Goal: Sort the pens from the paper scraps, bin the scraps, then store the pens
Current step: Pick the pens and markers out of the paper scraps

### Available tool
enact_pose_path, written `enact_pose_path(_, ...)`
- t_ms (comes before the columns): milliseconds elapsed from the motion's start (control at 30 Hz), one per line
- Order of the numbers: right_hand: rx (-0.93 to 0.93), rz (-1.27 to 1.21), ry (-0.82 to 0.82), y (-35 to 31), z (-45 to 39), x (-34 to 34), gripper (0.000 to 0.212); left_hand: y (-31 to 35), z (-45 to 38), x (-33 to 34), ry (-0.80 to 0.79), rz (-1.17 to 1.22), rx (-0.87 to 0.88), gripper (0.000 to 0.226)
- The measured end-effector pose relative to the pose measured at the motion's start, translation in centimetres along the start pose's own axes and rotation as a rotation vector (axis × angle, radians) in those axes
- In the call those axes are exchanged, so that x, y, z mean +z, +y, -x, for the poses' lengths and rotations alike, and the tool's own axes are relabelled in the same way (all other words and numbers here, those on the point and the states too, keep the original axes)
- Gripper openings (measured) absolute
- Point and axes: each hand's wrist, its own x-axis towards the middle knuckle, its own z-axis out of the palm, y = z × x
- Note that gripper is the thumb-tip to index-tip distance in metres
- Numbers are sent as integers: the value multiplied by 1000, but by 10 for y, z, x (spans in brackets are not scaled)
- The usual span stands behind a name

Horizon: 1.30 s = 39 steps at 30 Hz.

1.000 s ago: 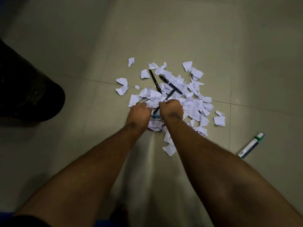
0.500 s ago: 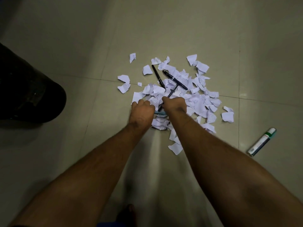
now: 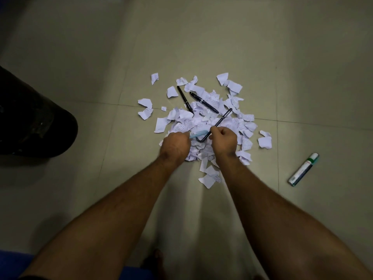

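Since a second ago the right hand (image 3: 223,140) has lifted a dark pen (image 3: 219,123) out of the pile; it lay flat among the scraps before and now slants up and away from the fist, its near end just left of the knuckles. The right hand is closed around that pen. The left hand (image 3: 175,145) has shifted little and is also curled shut, with a pale blue pen (image 3: 196,134) poking out from its fingers toward the right hand; that pen is blurred, and how much of it sits inside the fist is hidden.

The paper scraps (image 3: 203,120) lie in a loose heap on the tiled floor (image 3: 262,47), partly covered by both hands, with stray pieces around the edges. Two more black pens rest at the far side of the heap: a slim one (image 3: 184,99) on the left and a thicker capped one (image 3: 203,102) just beside it, their lower ends running under or over scraps.

A white and green marker (image 3: 303,169) lies well apart to the right. At the left edge a dark bin (image 3: 34,118) is cut off by the frame, its opening not visible. The lighting is dim, so writing on the scraps is unreadable.
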Motion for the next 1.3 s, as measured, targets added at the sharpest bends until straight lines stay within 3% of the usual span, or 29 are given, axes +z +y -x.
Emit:
enact_pose_path(167,23,-41,65,4,7,-30,18,32,-6,-15,108,178,-24,29)
enact_pose_path(367,71,-50,153,22,8,-84,18,109,-19,-28,-178,723,-104,24)
enact_pose_path(467,134,-78,218,49,0,-117,30,157,-20,-20,-349,871,-133,16)
enact_pose_path(667,236,-103,433,90,6,-199,24,256,3,22,-510,877,-48,21)
enact_pose_path(767,296,-89,493,108,8,-227,31,292,16,35,-481,777,11,20)
enact_pose_path(900,364,-77,540,116,11,-257,14,332,19,46,-470,669,13,24)
enact_pose_path(1133,390,-97,621,125,0,-273,15,360,18,55,-402,518,130,37)
enact_pose_path(1300,407,-72,722,122,4,-259,13,343,19,48,-339,514,190,27)
